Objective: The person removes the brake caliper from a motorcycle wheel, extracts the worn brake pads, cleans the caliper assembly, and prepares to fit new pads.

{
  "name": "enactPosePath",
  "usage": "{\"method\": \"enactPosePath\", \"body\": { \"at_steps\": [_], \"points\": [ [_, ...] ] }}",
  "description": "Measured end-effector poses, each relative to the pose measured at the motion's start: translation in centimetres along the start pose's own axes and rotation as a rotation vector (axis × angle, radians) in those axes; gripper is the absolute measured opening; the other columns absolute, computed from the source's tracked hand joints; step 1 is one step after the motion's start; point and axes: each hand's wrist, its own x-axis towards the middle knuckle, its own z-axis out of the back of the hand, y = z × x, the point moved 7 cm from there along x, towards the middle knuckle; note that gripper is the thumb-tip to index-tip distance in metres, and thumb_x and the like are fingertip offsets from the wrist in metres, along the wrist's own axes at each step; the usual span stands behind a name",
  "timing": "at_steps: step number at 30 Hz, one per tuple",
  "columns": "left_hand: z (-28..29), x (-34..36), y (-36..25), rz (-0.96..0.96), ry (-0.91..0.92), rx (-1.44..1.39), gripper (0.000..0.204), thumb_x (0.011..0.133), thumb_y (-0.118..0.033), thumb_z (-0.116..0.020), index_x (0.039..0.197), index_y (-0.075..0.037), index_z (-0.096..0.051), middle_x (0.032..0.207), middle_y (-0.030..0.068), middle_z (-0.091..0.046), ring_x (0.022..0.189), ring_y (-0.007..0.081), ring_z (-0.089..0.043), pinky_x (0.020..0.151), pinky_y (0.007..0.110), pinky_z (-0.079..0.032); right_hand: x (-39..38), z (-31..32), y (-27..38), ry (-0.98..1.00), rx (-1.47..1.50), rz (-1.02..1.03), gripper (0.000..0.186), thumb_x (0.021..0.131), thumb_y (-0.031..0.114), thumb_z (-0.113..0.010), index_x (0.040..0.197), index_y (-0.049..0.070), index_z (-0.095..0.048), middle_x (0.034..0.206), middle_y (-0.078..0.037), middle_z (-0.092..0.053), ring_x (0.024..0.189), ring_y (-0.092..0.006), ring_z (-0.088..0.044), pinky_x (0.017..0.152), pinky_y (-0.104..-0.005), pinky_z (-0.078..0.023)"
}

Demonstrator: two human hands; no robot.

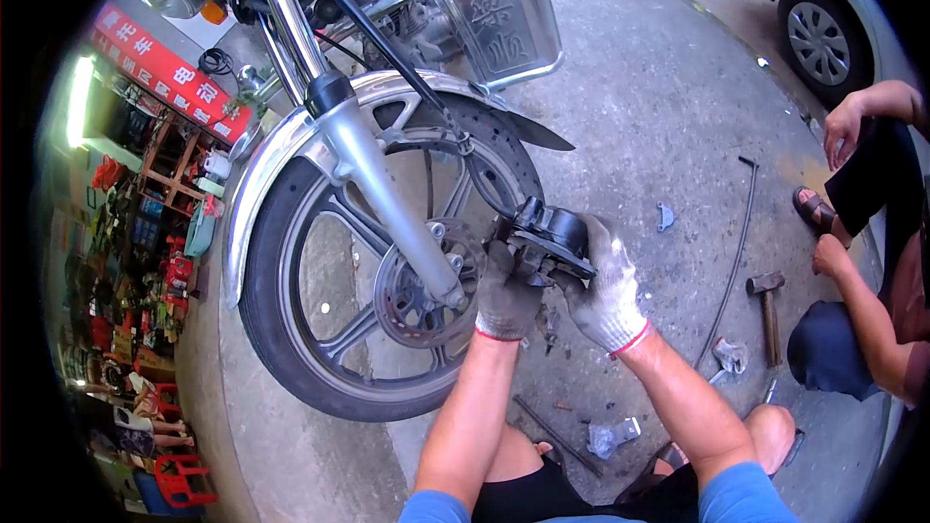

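A black brake caliper (549, 230) is held up between my two hands, beside the motorcycle's front wheel (276, 349). My left hand (508, 298), in a dirty grey work glove, closes on its near left side. On its right side, my right hand (607, 292) grips it in a paler, stained knit glove; some fingers are hidden behind it. The black brake hose (475, 169) runs down the fork to the caliper. Just left of my left hand is the brake disc (395, 298) at the hub, by the silver fork leg (387, 199). The caliper is off the disc.
On the concrete to the right lie a hammer (770, 320), a long thin bar (738, 257) and a small bluish-grey part (665, 217). A plastic bag (605, 440) lies near my legs. Another person's hand (843, 131) is at far right, below a car wheel (819, 44).
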Motion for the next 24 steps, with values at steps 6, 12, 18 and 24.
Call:
{"method": "enactPosePath", "body": {
  "at_steps": [6, 12, 18, 24],
  "points": [
    [-0.2, 0.3, 0.2, -0.027, 0.035, -0.055, 0.07, 0.083, -0.047, -0.073, 0.137, -0.01, -0.047, 0.13, 0.0055, -0.058, 0.12, 0.0242, -0.055, 0.102, 0.042, -0.043, 0.4, 0.1, 0.1, -0.028, -0.04, 0.032, 0.073, 0.065, -0.006, -0.075, 0.13, 0.001, -0.043, 0.116, -0.023, -0.054, 0.103, -0.0428, -0.058, 0.086, -0.0456, -0.05],
    [-0.6, 0.2, 0.2, -0.048, 0.048, -0.082, 0.069, 0.084, -0.048, -0.072, 0.136, -0.011, -0.047, 0.129, 0.0067, -0.058, 0.12, 0.0254, -0.054, 0.102, 0.043, -0.043, 0.7, 0.4, 0.4, -0.027, -0.049, 0.072, 0.069, 0.063, -0.007, -0.074, 0.125, 0.0, -0.045, 0.108, -0.022, -0.056, 0.094, -0.0421, -0.059, 0.08, -0.0457, -0.05],
    [-0.5, -0.2, 0.2, -0.03, 0.037, -0.117, 0.066, 0.086, -0.047, -0.07, 0.136, -0.011, -0.047, 0.131, 0.0075, -0.057, 0.121, 0.0265, -0.054, 0.103, 0.045, -0.043, 0.4, 0.3, 0.7, -0.005, -0.078, 0.052, 0.068, 0.063, -0.007, -0.074, 0.125, 0.0, -0.045, 0.107, -0.021, -0.056, 0.094, -0.0411, -0.059, 0.08, -0.0453, -0.05],
    [-0.3, -0.3, 0.0, -0.016, 0.044, -0.101, 0.066, 0.087, -0.047, -0.068, 0.138, -0.012, -0.045, 0.131, 0.0066, -0.057, 0.121, 0.0264, -0.054, 0.103, 0.045, -0.043, 0.0, 0.4, 0.8, -0.011, -0.046, 0.006, 0.067, 0.064, -0.005, -0.076, 0.125, 0.001, -0.047, 0.113, -0.021, -0.056, 0.099, -0.0384, -0.06, 0.084, -0.0426, -0.051]
  ]
}}
